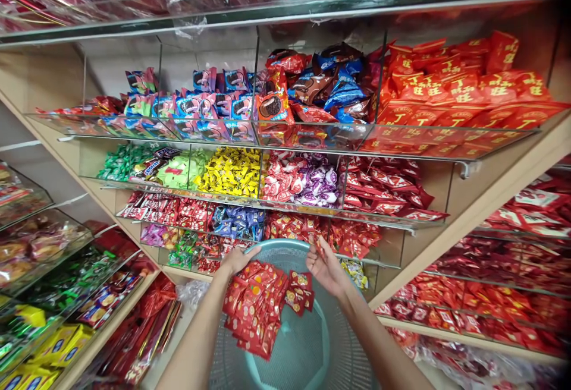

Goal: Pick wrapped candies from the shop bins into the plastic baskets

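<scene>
A pale green plastic basket [328,330] with mesh walls stands upright in front of me, below the lowest shelf. My left hand [234,262] is closed at its left rim, with a finger lying along the edge; its other fingers are hidden. Just below that hand, a cluster of red candy packets [256,307] with orange fruit prints lies inside the basket, and a smaller group of red packets [298,292] is beside it. Over the right rim, my right hand [328,265] has its fingers curled in a pinch. A bit of red shows at the fingertips, too small to name.
Glass-fronted shelves [223,194] hold sorted wrapped sweets, among them yellow candies [232,171] and red packets [297,223] right behind the basket. Side shelves flank me, with yellow packs [62,345] at left and red packs [446,292] at right.
</scene>
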`<state>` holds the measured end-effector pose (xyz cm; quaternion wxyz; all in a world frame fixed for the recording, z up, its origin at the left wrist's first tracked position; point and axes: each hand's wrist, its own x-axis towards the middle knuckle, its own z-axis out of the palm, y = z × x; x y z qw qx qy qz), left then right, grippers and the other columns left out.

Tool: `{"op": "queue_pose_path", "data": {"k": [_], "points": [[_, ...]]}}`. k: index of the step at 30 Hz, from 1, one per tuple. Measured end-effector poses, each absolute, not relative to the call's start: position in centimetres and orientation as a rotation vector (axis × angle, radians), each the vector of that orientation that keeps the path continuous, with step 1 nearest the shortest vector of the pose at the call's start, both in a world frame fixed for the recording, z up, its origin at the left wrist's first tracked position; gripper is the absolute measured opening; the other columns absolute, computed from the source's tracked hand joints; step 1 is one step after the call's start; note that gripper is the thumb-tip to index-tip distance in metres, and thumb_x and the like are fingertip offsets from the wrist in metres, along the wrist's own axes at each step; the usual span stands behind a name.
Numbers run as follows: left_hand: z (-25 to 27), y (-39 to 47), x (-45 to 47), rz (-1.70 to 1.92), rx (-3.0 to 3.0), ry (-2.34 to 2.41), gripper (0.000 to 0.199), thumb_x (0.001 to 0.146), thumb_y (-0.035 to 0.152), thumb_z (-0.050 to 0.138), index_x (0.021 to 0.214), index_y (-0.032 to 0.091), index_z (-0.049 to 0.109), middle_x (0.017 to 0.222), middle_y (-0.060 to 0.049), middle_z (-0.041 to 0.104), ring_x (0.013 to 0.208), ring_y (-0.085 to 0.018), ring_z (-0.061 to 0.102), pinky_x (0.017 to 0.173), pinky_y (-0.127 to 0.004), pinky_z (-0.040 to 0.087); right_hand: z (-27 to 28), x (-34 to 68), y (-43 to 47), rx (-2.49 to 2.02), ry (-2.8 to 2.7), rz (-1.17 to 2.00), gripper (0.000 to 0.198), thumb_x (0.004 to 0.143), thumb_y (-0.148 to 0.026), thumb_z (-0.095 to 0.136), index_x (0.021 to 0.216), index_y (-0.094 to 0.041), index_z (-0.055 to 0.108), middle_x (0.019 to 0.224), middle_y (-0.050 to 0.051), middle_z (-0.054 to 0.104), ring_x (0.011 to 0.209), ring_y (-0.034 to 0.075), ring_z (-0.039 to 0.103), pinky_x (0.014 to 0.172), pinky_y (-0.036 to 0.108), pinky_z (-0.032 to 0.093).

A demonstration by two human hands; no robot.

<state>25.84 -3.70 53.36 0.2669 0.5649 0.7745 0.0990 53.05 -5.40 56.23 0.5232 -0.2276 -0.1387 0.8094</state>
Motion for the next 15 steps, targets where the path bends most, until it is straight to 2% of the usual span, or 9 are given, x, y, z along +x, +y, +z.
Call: {"op": "queue_pose_path", "data": {"k": [2, 6, 8, 11, 15], "points": [[53.26, -3.65, 25.79, 0.264, 1.528, 2.088, 0.083, 0.058, 0.079, 0.037, 0.096, 0.010, 0.065, 0.102, -0.018, 0.065, 0.094, -0.031, 0.061, 0.078, -0.034, 0.045, 56.16, 53.50, -5.29, -0.496, -0.244, 1.974, 0.016, 0.074, -0.031, 0.065, 0.073, -0.018, 0.055, 0.057, -0.006, 0.050, 0.049, 0.004, 0.044, 0.047, 0.015, 0.040], [53.10, -3.59, 25.72, 0.279, 1.526, 2.073, 0.081, 0.059, 0.079, 0.038, 0.095, 0.011, 0.065, 0.100, -0.018, 0.066, 0.093, -0.030, 0.062, 0.079, -0.034, 0.045, 55.97, 54.00, -5.11, -0.450, -0.153, 2.014, 0.012, 0.076, -0.028, 0.061, 0.082, -0.018, 0.057, 0.056, -0.006, 0.048, 0.047, 0.005, 0.043, 0.043, 0.014, 0.039], [53.12, -3.63, 25.74, 0.276, 1.530, 2.079, 0.081, 0.059, 0.079, 0.037, 0.094, 0.012, 0.065, 0.100, -0.018, 0.066, 0.093, -0.030, 0.062, 0.078, -0.034, 0.045, 55.83, 54.00, -5.04, -0.494, -0.125, 2.031, 0.010, 0.078, -0.028, 0.059, 0.080, -0.018, 0.056, 0.056, -0.005, 0.050, 0.050, 0.005, 0.046, 0.044, 0.014, 0.041], [53.21, -3.69, 25.79, 0.263, 1.541, 2.088, 0.080, 0.059, 0.079, 0.037, 0.093, 0.012, 0.066, 0.100, -0.018, 0.066, 0.092, -0.030, 0.062, 0.077, -0.034, 0.045, 55.61, 53.81, -5.03, -0.604, -0.121, 1.988, 0.007, 0.078, -0.024, 0.058, 0.076, -0.018, 0.055, 0.069, 0.000, 0.060, 0.063, 0.008, 0.056, 0.058, 0.019, 0.049], [53.27, -3.73, 25.83, 0.270, 1.554, 2.083, 0.078, 0.060, 0.079, 0.037, 0.091, 0.013, 0.066, 0.099, -0.017, 0.067, 0.092, -0.030, 0.062, 0.078, -0.034, 0.045, 55.39, 53.53, -5.30, -0.626, -0.255, 1.954, 0.009, 0.077, -0.021, 0.056, 0.086, -0.020, 0.056, 0.091, 0.002, 0.065, 0.082, 0.012, 0.060, 0.074, 0.027, 0.050]]}}
